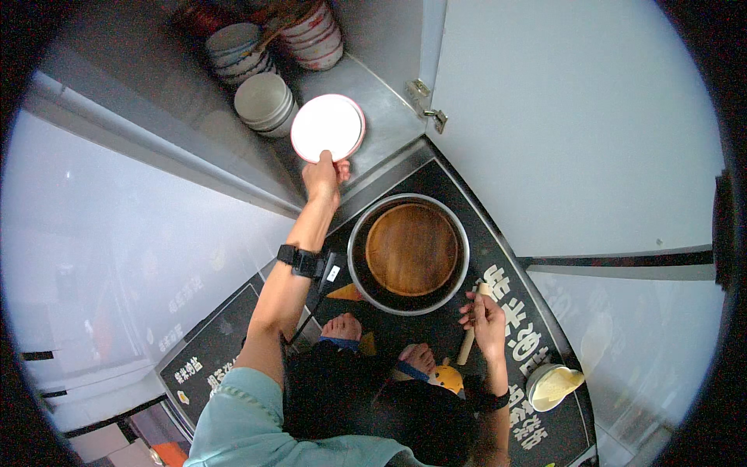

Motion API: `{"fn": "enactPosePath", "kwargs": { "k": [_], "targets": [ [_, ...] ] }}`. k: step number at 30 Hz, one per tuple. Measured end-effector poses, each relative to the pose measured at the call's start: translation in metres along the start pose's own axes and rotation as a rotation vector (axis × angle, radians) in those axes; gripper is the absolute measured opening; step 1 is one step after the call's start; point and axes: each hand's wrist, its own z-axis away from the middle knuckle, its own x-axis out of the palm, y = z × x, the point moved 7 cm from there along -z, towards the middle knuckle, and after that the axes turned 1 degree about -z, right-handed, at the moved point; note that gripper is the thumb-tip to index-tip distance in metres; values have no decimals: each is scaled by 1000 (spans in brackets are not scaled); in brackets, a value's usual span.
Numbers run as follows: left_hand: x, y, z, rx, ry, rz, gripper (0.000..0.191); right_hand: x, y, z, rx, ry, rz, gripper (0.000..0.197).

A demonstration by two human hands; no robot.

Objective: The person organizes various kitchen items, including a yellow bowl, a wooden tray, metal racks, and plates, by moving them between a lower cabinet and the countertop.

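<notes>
My left hand (323, 178) reaches into a floor-level cabinet and grips the near edge of a white dish with a red rim (328, 127), thumb on top. Whether the dish rests on the cabinet floor or hangs just above it, I cannot tell. To its left stand a stack of white bowls (264, 99) and a stack of patterned bowls (236, 49). My right hand (485, 324) holds a wooden rod (466, 348), like a rolling pin, over the dark mat. Between my arms sits a round metal basin (465, 257) with a round wooden board (412, 250) inside.
The cabinet door (572, 128) stands open on the right, its hinge (435, 117) exposed. More bowls (312, 38) fill the cabinet's back. A white bowl with something pale yellow (551, 388) sits at the right edge of the printed mat (449, 187). My sandalled feet are below the basin.
</notes>
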Motion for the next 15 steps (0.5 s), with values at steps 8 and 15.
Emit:
{"fn": "enactPosePath", "kwargs": {
  "k": [8,15],
  "targets": [
    [28,-6,-37,-13,28,89,21,-19,25,20,62,81,12,33],
    [37,-6,-69,15,24,63,21,-25,38,20,80,103,60,31]
  ]
}}
